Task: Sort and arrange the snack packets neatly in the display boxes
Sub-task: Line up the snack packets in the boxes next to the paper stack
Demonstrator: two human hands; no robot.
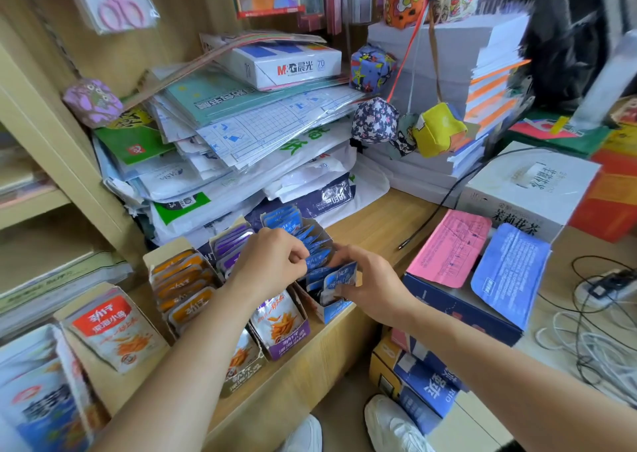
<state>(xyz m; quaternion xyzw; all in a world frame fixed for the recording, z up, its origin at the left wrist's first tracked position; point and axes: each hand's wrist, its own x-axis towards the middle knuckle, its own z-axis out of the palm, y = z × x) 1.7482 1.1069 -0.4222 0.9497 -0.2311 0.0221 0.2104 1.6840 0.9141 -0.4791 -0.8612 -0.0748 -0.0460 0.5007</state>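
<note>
Several open display boxes stand side by side on the wooden counter. The blue box (330, 311) holds a row of upright blue snack packets (312, 241). My left hand (270, 262) pinches the tops of the blue packets in the middle of that row. My right hand (367, 281) grips the front blue packets (339, 279) at the box's near end. To the left stand a purple packet box (281, 346), an orange packet box (184, 284) and a red packet box (113, 327).
A tall pile of papers and plastic folders (241, 134) leans right behind the boxes. Pink (451, 248) and blue (510, 274) packs lie on a dark box at the right. A white carton (527, 189), cables (593, 317) and fabric balls (437, 129) crowd the right side.
</note>
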